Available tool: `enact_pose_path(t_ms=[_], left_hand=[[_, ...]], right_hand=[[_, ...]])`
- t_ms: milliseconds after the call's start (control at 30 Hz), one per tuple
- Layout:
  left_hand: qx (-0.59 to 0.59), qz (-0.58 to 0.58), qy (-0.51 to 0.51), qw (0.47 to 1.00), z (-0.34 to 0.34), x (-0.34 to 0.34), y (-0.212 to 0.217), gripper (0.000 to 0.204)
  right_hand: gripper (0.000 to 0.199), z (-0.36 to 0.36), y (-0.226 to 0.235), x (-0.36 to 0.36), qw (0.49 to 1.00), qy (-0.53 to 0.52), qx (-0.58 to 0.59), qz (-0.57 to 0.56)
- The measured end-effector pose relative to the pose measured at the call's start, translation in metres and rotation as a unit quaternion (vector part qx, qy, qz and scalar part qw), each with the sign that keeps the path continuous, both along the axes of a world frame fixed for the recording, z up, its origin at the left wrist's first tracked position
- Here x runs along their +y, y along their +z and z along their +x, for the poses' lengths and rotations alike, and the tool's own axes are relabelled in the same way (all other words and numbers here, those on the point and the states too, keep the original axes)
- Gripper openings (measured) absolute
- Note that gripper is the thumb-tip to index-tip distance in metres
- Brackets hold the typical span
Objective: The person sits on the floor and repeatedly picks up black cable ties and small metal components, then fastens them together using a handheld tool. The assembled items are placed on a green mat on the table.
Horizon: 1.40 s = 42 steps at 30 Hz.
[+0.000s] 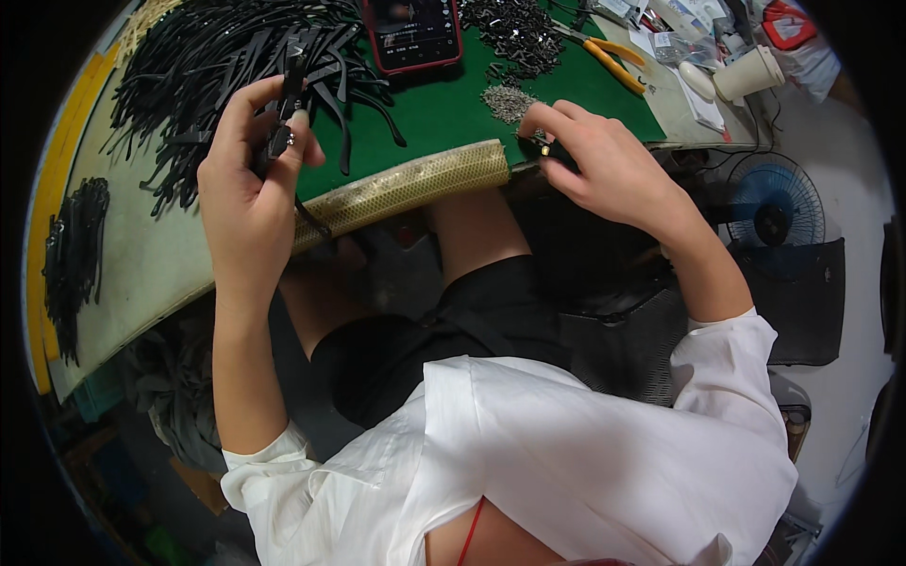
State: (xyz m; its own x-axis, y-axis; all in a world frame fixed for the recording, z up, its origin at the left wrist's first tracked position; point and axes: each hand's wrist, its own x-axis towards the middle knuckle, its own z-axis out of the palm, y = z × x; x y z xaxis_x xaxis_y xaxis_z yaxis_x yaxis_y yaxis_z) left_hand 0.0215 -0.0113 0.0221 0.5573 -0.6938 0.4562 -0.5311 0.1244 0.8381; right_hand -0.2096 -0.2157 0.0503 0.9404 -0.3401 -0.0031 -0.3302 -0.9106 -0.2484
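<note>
My left hand (250, 156) is raised over the left part of the bench, its fingers closed on black eyeglass temples (294, 80) with small shiny metal bits near the thumb. One dark, curved end (312, 221) hangs below the hand. Beyond it spreads a big heap of black eyeglass temples (189, 85). My right hand (599, 165) is at the bench's front edge, fingers curled in a pinch around a small dark thing with a brass-coloured tip (545, 149); its kind is unclear. Just beyond those fingers lies a pile of tiny silvery metal pieces (508, 102).
A mesh-wrapped tube (415, 184) runs along the bench's front edge. On the green mat (604, 104) are a phone (412, 38), small black parts (514, 38) and yellow-handled pliers (613, 64). A white cup (750, 74) lies at right, above a blue fan (774, 203). More temples (77, 255) lie left.
</note>
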Motion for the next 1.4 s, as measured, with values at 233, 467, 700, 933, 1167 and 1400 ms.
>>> enact_pose_path(t_ms=[233, 467, 700, 933, 1167, 1400], left_hand=[[0.026, 0.007, -0.024, 0.999, 0.0, 0.004, -0.006, 0.03], [0.048, 0.027, -0.032, 0.998, -0.003, 0.004, -0.007, 0.033], [0.038, 0.036, -0.033, 0.998, -0.006, 0.006, -0.005, 0.043], [0.031, 0.043, -0.036, 0.998, -0.008, 0.008, -0.004, 0.044], [0.029, 0.065, -0.037, 0.997, -0.009, 0.01, -0.006, 0.038], [0.062, -0.028, -0.047, 0.997, -0.034, 0.012, 0.001, 0.028]], right_hand=[[0.027, 0.001, -0.001, -0.001, 1.0, 0.008, -0.018, 0.013], [0.027, 0.003, 0.002, 0.003, 1.0, -0.009, 0.01, 0.0], [0.026, 0.0, -0.003, 0.0, 1.0, -0.005, -0.014, -0.007], [0.025, 0.003, -0.003, 0.002, 1.0, -0.008, -0.023, -0.017], [0.028, 0.013, -0.002, -0.001, 0.999, 0.023, -0.019, -0.017], [0.029, 0.018, -0.002, 0.0, 0.999, 0.019, -0.011, -0.026]])
